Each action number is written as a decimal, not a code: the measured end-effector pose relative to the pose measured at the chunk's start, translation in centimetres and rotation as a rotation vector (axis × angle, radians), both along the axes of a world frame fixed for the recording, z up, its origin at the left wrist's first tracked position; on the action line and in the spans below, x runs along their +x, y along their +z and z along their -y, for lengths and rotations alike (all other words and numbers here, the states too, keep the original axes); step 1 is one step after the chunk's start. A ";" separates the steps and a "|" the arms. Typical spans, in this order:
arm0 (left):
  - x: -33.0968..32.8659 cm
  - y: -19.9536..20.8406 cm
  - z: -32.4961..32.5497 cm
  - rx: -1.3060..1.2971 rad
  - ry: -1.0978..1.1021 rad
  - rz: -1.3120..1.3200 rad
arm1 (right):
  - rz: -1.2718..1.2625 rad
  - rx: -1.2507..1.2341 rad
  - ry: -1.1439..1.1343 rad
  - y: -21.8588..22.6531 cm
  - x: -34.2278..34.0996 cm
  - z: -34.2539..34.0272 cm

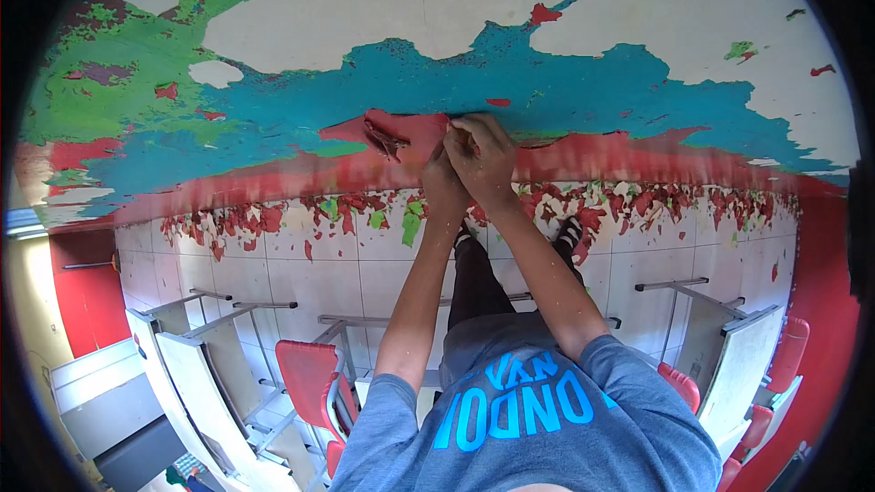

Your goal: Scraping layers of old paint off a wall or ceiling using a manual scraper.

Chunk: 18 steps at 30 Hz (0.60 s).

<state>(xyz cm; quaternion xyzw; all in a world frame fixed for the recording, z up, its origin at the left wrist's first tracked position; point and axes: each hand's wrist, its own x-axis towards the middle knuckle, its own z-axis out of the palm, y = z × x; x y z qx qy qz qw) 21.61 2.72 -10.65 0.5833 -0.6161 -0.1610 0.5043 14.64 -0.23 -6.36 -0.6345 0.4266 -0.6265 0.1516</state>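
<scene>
Ahead of me is a wall with layers of white, blue, green and red paint, partly stripped. A loose flap of red paint stands away from the blue layer, with a curled piece at its left part. Pinched at the right end of this flap are the fingers of my right hand. Just below and left of it, my left hand is closed at the flap's lower edge, its fingertips partly covered by the right hand. The two hands touch. Red paint still covers the wall's lower band.
Red, white and green paint flakes litter the tiled floor along the wall, around my feet. Behind me stand tables tipped on their sides, red chairs at left and more tables at right.
</scene>
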 end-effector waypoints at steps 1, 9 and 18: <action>0.0 0.0 -0.1 -0.007 -0.028 0.020 | -0.022 0.019 0.013 0.1 0.1 -0.2; -0.1 0.6 -0.2 -0.008 -0.007 -0.017 | 0.010 0.040 -0.104 -0.1 1.5 -0.3; -0.1 0.3 -0.2 -0.008 -0.027 0.023 | -0.135 0.029 -0.083 0.3 0.4 -0.4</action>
